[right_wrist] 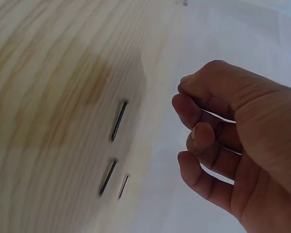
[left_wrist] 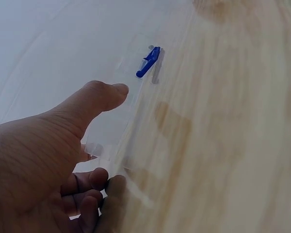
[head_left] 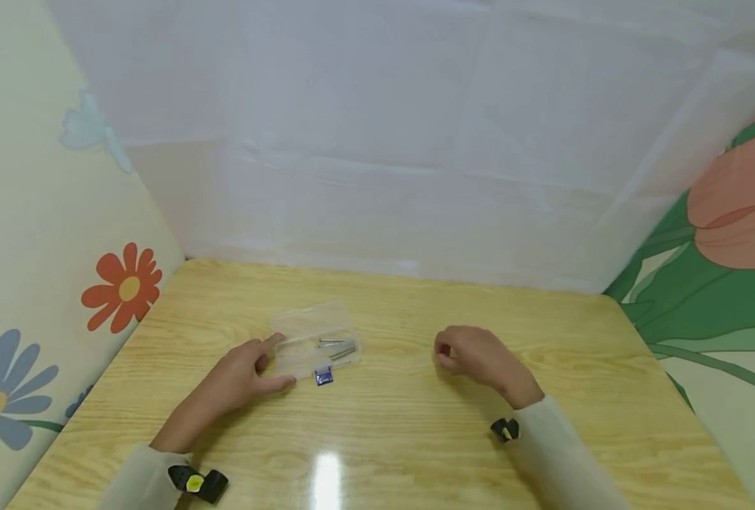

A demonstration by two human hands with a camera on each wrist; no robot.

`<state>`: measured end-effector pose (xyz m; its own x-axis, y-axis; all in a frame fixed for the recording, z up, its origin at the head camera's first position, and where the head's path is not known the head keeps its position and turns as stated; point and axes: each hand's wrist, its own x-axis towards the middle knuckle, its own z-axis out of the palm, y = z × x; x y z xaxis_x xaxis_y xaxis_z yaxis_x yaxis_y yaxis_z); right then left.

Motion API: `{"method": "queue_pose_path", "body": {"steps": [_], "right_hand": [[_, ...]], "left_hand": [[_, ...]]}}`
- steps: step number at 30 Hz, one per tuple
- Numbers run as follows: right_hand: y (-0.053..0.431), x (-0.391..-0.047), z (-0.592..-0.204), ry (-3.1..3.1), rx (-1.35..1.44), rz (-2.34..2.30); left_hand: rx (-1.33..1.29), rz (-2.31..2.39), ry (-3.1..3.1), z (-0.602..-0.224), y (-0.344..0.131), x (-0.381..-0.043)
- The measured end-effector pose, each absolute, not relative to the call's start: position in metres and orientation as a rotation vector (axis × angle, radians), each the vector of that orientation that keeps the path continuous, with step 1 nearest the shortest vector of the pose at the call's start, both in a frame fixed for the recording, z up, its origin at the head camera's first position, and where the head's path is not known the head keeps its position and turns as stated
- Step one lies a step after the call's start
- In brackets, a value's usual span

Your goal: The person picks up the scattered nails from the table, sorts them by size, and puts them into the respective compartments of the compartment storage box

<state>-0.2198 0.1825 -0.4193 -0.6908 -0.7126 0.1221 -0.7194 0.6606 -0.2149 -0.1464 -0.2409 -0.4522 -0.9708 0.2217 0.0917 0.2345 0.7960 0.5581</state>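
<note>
My left hand [head_left: 245, 377] holds the left side of a small clear plastic box [head_left: 293, 370], thumb at the front corner and index finger farther back. The box's lid [head_left: 314, 317] is flipped back, and a blue latch [head_left: 324, 375] shows at the front. Several metal nails [head_left: 343, 352] lie inside. In the left wrist view, the thumb overlaps the clear plastic near the blue latch [left_wrist: 148, 63]. To the right of the box, my right hand [head_left: 479, 356] hovers with loosely curled fingers, nothing visible between them. Beneath it, in the right wrist view, three nails [right_wrist: 119, 121] lie on the wood.
The table [head_left: 390, 439] has a light wood-grain top. A white sheet [head_left: 365, 177] hangs behind it. Walls painted with flowers stand on both sides, with a red flower [head_left: 122, 287] on the left one. Both sleeves carry small black wrist devices [head_left: 197, 484].
</note>
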Motion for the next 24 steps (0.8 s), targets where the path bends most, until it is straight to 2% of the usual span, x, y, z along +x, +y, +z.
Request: {"method": "queue_pose_path", "body": {"steps": [10,24], "right_hand": [[0.215,-0.218,-0.425,-2.906,1.106,0.398],[0.216,-0.211,-0.434,-2.916,1.144,0.350]], "left_hand": [[-0.382,-0.934,-2.952,-0.453,-0.242,-0.148],[-0.401,-0.902,-2.942,-0.457,-0.242,-0.150]]}}
